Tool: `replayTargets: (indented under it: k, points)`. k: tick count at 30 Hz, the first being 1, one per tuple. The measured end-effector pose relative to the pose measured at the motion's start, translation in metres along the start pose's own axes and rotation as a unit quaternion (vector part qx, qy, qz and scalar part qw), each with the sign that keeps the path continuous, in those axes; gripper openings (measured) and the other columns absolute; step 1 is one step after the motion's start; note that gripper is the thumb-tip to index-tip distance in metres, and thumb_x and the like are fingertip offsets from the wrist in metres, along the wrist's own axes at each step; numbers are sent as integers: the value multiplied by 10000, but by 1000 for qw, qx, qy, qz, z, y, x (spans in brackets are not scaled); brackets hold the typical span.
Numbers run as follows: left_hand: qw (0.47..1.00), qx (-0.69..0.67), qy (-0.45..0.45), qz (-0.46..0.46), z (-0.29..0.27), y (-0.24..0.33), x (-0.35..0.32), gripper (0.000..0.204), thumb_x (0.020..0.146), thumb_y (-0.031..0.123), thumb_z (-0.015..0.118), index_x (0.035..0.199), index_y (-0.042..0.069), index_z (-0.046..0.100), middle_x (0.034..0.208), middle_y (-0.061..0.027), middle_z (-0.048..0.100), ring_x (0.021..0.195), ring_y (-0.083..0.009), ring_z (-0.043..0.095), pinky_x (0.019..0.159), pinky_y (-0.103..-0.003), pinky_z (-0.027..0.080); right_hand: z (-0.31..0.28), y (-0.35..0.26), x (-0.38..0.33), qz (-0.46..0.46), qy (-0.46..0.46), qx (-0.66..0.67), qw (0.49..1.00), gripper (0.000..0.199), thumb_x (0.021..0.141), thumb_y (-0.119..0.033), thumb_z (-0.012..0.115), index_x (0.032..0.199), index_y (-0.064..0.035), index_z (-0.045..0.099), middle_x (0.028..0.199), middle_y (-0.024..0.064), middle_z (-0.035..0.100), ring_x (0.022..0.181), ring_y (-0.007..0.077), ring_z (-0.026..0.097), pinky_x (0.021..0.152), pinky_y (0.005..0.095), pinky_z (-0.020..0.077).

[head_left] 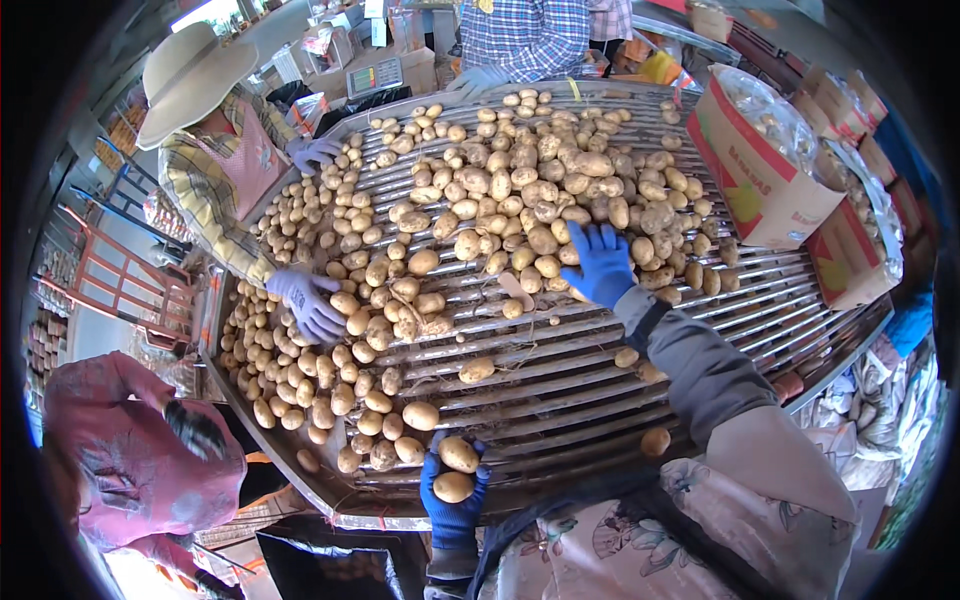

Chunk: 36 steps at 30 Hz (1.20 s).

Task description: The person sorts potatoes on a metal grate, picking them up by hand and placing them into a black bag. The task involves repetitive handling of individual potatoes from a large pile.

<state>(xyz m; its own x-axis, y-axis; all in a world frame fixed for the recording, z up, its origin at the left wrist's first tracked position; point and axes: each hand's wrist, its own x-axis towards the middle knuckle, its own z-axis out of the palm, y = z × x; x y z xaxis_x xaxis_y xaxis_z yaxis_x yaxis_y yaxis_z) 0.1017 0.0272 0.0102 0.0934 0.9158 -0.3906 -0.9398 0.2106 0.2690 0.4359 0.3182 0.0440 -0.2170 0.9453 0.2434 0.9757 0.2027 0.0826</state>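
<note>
My left hand (452,508), in a blue glove, is at the near edge of a slatted metal sorting table (560,380). Two potatoes (458,455) rest in it, one above the other, with its fingers curled round them. Farther out, my right hand (601,264), also blue-gloved, lies palm down at the near side of a large potato heap (520,180). Its fingers are spread and touch the heap; the palm side is hidden. A second group of potatoes (290,380) covers the table's left side. A few single potatoes (477,370) lie on the bars between my hands.
Left of the table, a co-worker in a straw hat (195,75) has purple-gloved hands (308,305) among the potatoes. Another person in a checked shirt (525,40) stands opposite. Cardboard boxes (755,170) flank the right side. A person in pink (150,450) is at lower left, near a dark lined container (330,570).
</note>
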Motion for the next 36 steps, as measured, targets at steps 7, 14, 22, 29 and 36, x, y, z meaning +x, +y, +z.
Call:
replayTargets:
  k: [7,14,22,29,36]
  points:
    - [996,-65,42,-33,-1,3,1,438,992,343,546,1388,157,522,1245,-119,631,1159,-350,601,842,-496,561,-39,-63,-55,-205,-75,171,961,847,872,-427,666,1551,-132,254,1342,207,514,1214,367,531,1076,575,335]
    - [992,-84,88,-14,7,4,2,512,975,383,565,1439,187,477,1315,-149,593,1162,-392,595,878,-526,559,-21,-81,-5,-199,-10,248,948,355,890,-288,647,1222,-179,590,935,76,639,855,288,630,752,471,466]
    - [995,-75,58,-16,-2,6,5,519,977,408,561,1409,129,487,1243,-130,606,1129,-346,615,816,-460,581,52,-72,73,-145,-72,101,982,425,789,-187,748,1199,-201,639,1104,126,538,999,321,619,831,443,499]
    - [994,-81,69,-2,8,4,5,475,989,414,547,1387,159,498,1323,-166,574,1198,-382,584,865,-511,571,2,-64,51,-84,-68,439,892,400,860,-202,724,1194,-52,561,1178,133,567,985,272,626,815,388,529]
    - [997,-54,44,-27,22,6,5,469,1056,451,379,1428,173,447,1368,-146,541,1279,-397,530,940,-564,538,-61,-95,-69,63,-373,720,582,148,972,-162,645,974,-14,629,773,49,633,644,115,603,566,266,496]
